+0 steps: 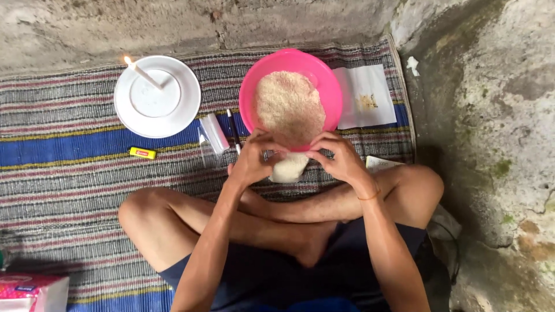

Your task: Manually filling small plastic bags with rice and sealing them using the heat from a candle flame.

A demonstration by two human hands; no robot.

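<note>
Holding: both hands pinch the top of a small clear bag of rice (288, 169), just in front of the pink bowl (330, 86).
Left hand (251, 160): fingers closed on the bag's left edge.
Right hand (338, 157): fingers closed on its right edge.
Bowl: heaped with rice (289, 107), resting on the striped mat (69, 144).
Nearby: lit candle (140, 71) on a white plate (179, 110), yellow lighter (142, 152), white paper (370, 95).
</note>
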